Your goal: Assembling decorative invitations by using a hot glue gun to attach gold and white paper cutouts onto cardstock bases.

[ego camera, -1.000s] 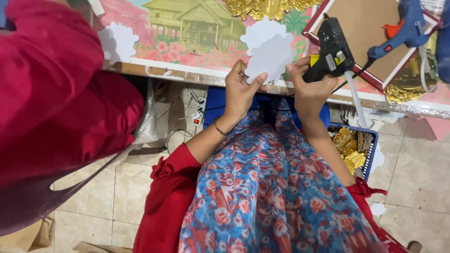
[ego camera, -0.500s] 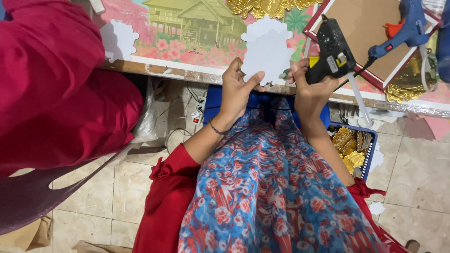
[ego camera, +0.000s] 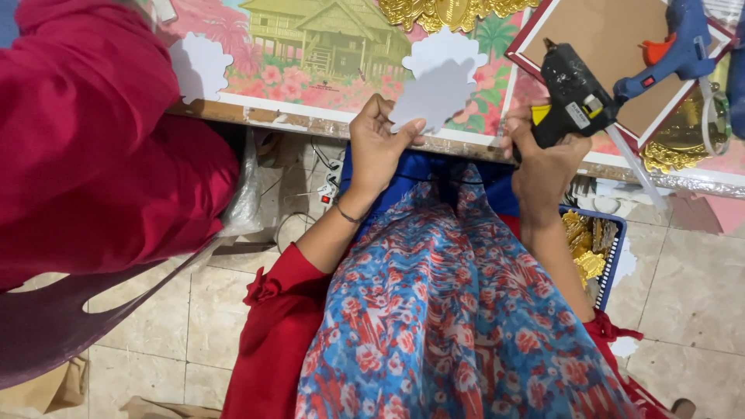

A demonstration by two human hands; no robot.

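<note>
Left hand [ego camera: 378, 147] pinches our scalloped card cutout [ego camera: 436, 93] at its lower edge, over the desk's near edge [ego camera: 310, 124]; thin, light, bendable. Right hand [ego camera: 543, 159] grips the black glue gun [ego camera: 573, 97].

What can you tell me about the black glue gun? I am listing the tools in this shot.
The black glue gun is a pistol-shaped tool in matt black plastic, with a yellow trigger and a pale label on its side. The right hand grips its handle, and its nozzle points up and to the left over the table edge. A pale glue stick slants out from its rear end. It sits just in front of a red-framed brown board, beside a blue glue gun lying there.
</note>
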